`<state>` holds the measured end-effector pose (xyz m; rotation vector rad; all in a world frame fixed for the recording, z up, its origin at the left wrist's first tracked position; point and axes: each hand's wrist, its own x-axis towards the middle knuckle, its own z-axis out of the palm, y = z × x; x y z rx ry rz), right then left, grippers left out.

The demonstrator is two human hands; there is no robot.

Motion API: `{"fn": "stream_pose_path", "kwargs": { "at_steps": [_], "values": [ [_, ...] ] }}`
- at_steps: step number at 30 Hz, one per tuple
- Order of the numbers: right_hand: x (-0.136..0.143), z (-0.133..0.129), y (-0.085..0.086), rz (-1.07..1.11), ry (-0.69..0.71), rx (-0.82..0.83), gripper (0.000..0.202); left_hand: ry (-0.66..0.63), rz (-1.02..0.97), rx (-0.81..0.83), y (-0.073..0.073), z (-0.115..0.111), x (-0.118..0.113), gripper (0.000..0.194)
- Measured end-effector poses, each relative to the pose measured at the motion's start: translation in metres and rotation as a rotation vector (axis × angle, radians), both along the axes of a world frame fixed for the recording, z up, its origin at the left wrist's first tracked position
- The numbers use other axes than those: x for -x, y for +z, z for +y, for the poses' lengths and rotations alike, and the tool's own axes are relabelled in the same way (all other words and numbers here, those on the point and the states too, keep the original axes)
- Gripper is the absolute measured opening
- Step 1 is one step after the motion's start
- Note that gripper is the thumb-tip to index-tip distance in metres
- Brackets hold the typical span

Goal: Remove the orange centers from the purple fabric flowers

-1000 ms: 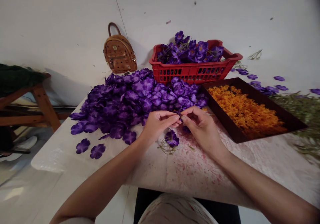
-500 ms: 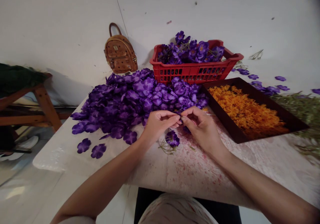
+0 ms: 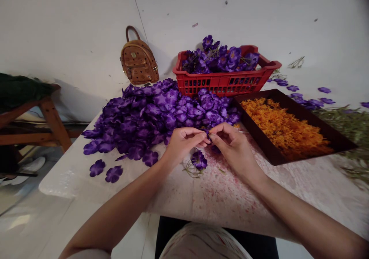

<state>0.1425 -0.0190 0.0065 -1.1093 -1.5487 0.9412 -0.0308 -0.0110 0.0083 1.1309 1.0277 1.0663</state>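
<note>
Between my two hands, above the table, is a purple artificial flower (image 3: 206,131), mostly covered by fingers. My left hand (image 3: 184,142) pinches it from one side, thumb against the fingertips. From the other side my right hand (image 3: 230,141) pinches at it too, the fingertips of both hands nearly meeting. Just below them a finished-looking purple flower (image 3: 199,159) with thin green stems lies on the table. A large heap of purple fabric petals (image 3: 144,116) spreads behind and left of my left hand. Two loose petal pieces (image 3: 113,174) lie nearer the front left.
A red plastic crate (image 3: 219,78) of purple flowers stands at the back. To the right sits a dark tray (image 3: 276,157) holding orange stamen-like pieces (image 3: 285,128). Green stems (image 3: 343,128) lie at far right. A brown mini backpack (image 3: 140,60) leans against the wall; a wooden stool (image 3: 53,120) stands left.
Almost nothing differs. Both hands keep their pinch at the same spot, with only slight finger movement around the flower.
</note>
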Motion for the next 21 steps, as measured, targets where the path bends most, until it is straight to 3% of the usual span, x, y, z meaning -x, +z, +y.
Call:
{"fn": "stream_pose_path", "kwargs": {
  "at_steps": [12,21],
  "values": [
    [-0.0013,-0.0006,0.0007,0.079,0.084,0.03,0.01,-0.012,-0.071,0.067,-0.0016,0.002,-0.0001,0.019],
    [-0.0028,0.0008,-0.0004,0.061,0.068,0.038,0.012,0.004,-0.054,0.055,-0.001,0.0012,-0.0001,0.021]
  ]
}}
